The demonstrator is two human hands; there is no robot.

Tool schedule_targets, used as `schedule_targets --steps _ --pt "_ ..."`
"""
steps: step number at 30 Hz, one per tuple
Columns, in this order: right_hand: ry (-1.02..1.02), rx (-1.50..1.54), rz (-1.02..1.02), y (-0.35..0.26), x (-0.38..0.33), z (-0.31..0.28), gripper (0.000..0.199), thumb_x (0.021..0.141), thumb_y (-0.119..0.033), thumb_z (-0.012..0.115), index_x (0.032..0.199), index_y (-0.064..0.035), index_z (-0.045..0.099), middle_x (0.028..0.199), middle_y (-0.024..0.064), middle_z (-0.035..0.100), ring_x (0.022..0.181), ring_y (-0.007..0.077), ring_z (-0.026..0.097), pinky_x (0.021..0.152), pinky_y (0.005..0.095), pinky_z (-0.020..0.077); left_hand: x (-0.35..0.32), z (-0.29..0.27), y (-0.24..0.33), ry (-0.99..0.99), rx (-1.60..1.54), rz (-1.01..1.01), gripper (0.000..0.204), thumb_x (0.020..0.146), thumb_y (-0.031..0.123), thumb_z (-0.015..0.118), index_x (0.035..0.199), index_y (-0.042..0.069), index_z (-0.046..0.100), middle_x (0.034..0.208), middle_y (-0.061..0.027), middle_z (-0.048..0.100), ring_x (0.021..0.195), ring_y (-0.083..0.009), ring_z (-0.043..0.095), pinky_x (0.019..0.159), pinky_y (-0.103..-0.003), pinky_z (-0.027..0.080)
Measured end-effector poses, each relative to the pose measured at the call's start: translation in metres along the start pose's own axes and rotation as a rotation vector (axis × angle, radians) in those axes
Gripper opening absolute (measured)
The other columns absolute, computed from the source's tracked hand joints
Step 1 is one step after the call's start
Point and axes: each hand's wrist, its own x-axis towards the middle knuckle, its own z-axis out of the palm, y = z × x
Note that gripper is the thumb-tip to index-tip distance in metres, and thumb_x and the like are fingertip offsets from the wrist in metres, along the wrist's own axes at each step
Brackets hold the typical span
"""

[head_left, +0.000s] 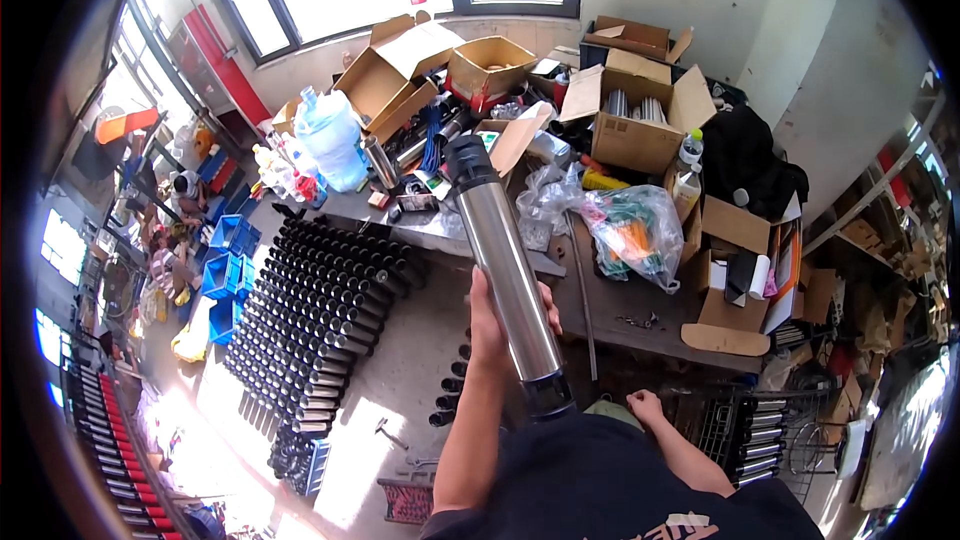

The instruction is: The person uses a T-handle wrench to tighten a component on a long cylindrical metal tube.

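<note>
My left hand (487,325) is wrapped round a shiny metal cylinder (510,275) with black end fittings. The cylinder is held tilted in front of my body, its upper end leaning left over the workbench (640,332) and its lower end close to my dark shirt. The fingertips show along its right side. My right hand (645,406) is low by my lap, apart from the cylinder, with its fingers curled together. Whether anything is inside them is hidden. A long thin metal rod (583,300) leans at the bench's front edge, right of the cylinder.
Rows of upright black-ended tubes (315,315) fill the floor at left, beside blue crates (232,275). Open cardboard boxes (640,140), a clear plastic bag (640,230) and a large water bottle (332,140) crowd the bench. A hammer (388,432) lies on the floor.
</note>
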Motion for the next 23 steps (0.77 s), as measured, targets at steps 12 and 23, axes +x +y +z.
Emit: schedule_targets --steps 12,23 --pt "-0.030 -0.181 0.076 0.007 -0.011 -0.014 0.039 0.086 -0.042 0.072 0.103 -0.0074 0.076 0.102 0.0149 0.076 0.101 0.0318 0.071 0.091 0.0415 0.0539 0.019 -0.054 -0.055 -0.056 -0.331 -0.169 0.081 0.096 0.075 0.038 0.148 0.014 0.041 0.096 -0.0159 0.058 0.074 -0.0275 0.060 0.067 -0.044 0.055" --pt "-0.169 -0.232 0.141 0.043 -0.004 -0.019 0.045 0.084 -0.047 0.072 0.105 -0.0086 0.078 0.112 0.0179 0.074 0.111 0.0288 0.068 0.102 0.0376 0.0499 0.034 -0.044 -0.045 -0.114 -0.334 -0.008 0.085 0.096 0.079 0.029 0.149 0.013 0.039 0.096 -0.0174 0.059 0.073 -0.0288 0.061 0.065 -0.045 0.054"
